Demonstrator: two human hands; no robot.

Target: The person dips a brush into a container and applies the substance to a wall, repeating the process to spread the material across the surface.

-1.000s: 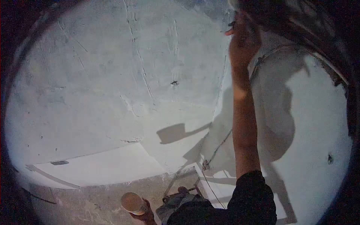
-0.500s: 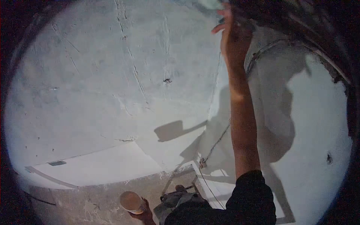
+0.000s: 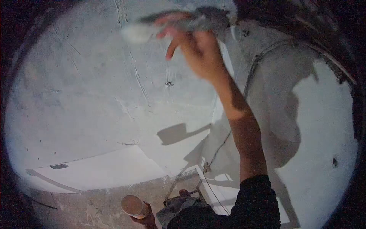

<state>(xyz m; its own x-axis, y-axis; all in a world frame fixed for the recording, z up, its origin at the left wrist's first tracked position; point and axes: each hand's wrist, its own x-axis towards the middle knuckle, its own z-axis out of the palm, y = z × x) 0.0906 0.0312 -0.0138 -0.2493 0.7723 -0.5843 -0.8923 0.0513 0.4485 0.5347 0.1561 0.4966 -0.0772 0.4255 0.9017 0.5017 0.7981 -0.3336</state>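
Low in the view, my left hand (image 3: 146, 218) is wrapped round a round, pale-sided cup (image 3: 133, 206) whose top shows light brown; whether that is its contents cannot be told. My right hand (image 3: 194, 47) is raised high against the grey plastered wall (image 3: 99, 76). Its fingers are closed on a brush-like tool (image 3: 139, 33) with a whitish end pointing left, smeared by motion. A dark shadow lies close around the tool. Whether its tip touches the wall cannot be told.
A wall corner runs down right of centre, with a cable (image 3: 223, 143) leading to a small box (image 3: 206, 166). A white panel (image 3: 110, 164) covers the lower left wall. Below lies a stained concrete floor (image 3: 99, 208). My shadow falls across the right wall.
My right hand has swung left and slightly down from the corner, bringing the brush-like tool into view over the left wall. My left hand and the cup have hardly moved.
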